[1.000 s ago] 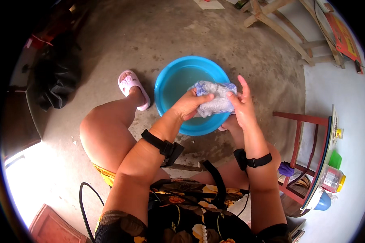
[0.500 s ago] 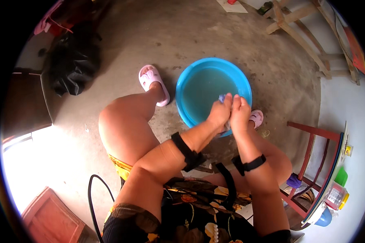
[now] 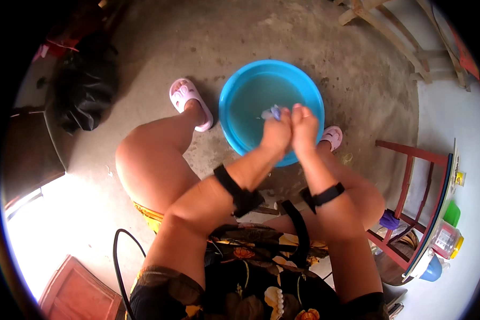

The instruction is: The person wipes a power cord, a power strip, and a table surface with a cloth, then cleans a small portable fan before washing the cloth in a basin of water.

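Observation:
A round blue plastic basin (image 3: 225,108) of cloudy water (image 3: 250,98) stands on the floor between my feet. Above its near right part, my left hand (image 3: 277,132) is closed round a small wet cloth, pale with a bluish-purple patch (image 3: 275,112), which pokes out past the fingers. My right hand (image 3: 305,129) is closed too and presses against the left one. Most of the cloth is hidden inside the two fists, so how much of it the right hand has cannot be seen.
Pink slippers (image 3: 185,100) are on my feet beside the basin. A red-framed stand (image 3: 410,152) with jars and a purple cloth (image 3: 390,219) is at the right. Wooden legs (image 3: 392,34) stand far right, a black plastic bag (image 3: 85,90) far left, and a reddish-brown panel (image 3: 80,293) near left.
Both hands have shifted slightly left and up in the picture, as has the basin with the whole view. More of the cloth now shows beyond the left fingers.

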`<state>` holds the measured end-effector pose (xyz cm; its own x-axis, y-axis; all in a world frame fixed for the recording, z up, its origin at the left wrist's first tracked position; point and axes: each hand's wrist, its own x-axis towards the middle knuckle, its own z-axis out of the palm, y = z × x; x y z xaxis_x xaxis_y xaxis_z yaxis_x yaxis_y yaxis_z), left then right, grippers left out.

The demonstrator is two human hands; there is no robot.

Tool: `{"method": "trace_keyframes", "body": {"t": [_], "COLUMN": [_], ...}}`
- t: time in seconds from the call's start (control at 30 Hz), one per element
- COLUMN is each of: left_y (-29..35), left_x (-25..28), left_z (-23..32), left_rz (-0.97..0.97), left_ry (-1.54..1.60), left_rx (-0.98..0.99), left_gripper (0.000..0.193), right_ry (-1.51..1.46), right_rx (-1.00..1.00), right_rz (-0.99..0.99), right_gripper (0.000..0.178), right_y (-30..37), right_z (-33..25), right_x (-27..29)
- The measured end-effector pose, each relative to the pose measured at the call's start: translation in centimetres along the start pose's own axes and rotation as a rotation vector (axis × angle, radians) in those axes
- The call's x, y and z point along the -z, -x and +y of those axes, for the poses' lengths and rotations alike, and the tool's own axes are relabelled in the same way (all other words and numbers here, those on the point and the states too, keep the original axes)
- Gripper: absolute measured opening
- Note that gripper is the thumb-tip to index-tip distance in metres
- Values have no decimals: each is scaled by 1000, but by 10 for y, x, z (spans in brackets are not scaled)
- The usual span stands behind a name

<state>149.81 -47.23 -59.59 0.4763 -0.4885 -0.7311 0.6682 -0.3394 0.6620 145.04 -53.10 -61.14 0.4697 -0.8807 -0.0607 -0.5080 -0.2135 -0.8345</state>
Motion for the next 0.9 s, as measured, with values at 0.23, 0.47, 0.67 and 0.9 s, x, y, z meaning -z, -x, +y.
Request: {"method": "trace_keyframes", "body": {"t": [0.23, 0.47, 0.67, 0.9], "left_y": [-30, -25, -7, -33], "left_x": [14, 11, -12, 25], "left_z": [-8, -10, -18, -6], "left_rz": [-126, -110, 74, -233], "left_ry": [174, 191, 220, 495], "left_rx": [-138, -24, -125, 10], "left_gripper": [51, 45, 41, 32], "right_ry": [214, 96, 226, 137], "right_rx": [223, 138, -31, 340], "right_rz": [-19, 54, -2, 58], "right_gripper": [30, 30, 27, 25], "right_y": [34, 16, -19, 27], "right_z": [-33, -21, 14, -46], "right_x": [-6, -5, 5, -4]}}
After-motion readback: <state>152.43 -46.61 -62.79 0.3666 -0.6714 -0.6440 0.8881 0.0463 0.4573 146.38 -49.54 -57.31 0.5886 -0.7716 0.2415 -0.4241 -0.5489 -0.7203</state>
